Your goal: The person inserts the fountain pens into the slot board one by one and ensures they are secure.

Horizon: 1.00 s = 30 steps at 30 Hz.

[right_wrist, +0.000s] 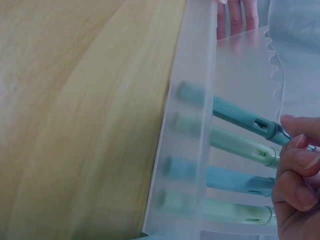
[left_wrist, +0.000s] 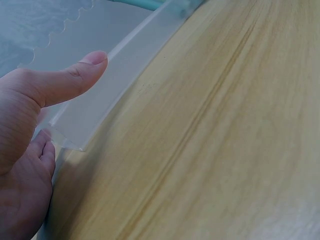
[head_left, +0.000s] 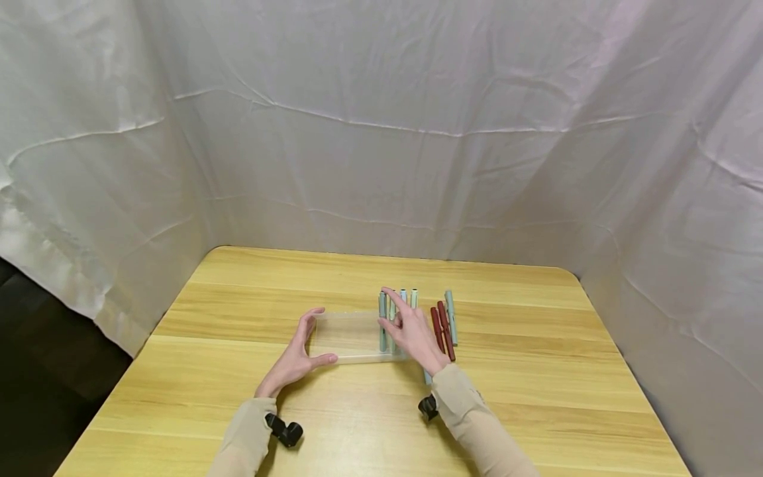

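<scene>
While 4 pens (right_wrist: 240,180) are lined up in the clear tray (head_left: 352,360), placing them side by side seems to be the step in hand. At the row's 9 o'clock end, the teal pen (head_left: 383,338) looks pinched near its far tip by the right hand (head_left: 415,333), pretty much closed up. The tray's 9 o'clock end is gripped by the left hand (head_left: 295,358), spread wide. Next, straightening and letting go are probably called for. Toward 3 o'clock, 2 dark red pens (head_left: 446,329) and 1 grey-green pen (head_left: 451,316) can be seen, loose.
</scene>
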Tool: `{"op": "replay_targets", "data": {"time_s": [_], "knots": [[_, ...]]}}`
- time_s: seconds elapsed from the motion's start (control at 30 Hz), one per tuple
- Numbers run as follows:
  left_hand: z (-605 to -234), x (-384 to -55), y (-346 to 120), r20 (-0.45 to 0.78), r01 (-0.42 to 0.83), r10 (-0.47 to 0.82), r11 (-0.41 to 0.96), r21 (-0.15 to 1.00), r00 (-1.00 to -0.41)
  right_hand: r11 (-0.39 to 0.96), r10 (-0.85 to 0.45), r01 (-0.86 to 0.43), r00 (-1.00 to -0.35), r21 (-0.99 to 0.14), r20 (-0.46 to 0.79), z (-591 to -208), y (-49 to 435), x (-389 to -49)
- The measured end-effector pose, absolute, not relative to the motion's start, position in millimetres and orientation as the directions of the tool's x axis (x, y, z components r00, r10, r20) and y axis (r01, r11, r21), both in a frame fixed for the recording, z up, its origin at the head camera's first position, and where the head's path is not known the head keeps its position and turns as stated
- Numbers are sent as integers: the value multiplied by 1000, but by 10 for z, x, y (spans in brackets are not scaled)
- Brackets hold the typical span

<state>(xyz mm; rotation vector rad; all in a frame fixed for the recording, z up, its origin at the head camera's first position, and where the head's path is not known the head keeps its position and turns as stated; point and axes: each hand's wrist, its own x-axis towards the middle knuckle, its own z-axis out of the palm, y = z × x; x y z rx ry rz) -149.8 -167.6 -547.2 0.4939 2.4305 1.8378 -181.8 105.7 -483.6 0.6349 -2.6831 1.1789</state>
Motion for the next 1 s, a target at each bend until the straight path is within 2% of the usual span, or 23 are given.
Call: {"op": "replay_targets", "data": {"time_s": [0.53,0.73,1.0], "knots": [[-5482,-1502,-1679,158,227,282,233,946,-946,612,-325,-409,-910,-677,256,-4830,1048,-1809],[-5481,-1499,-1679,158,226,279,234,945,-947,552,-340,-404,-908,-730,246,-4824,1106,-1772],[-5488,-1504,-1682,158,228,282,237,944,-946,500,-268,-450,-893,-740,362,-4886,1317,-1682]]}}
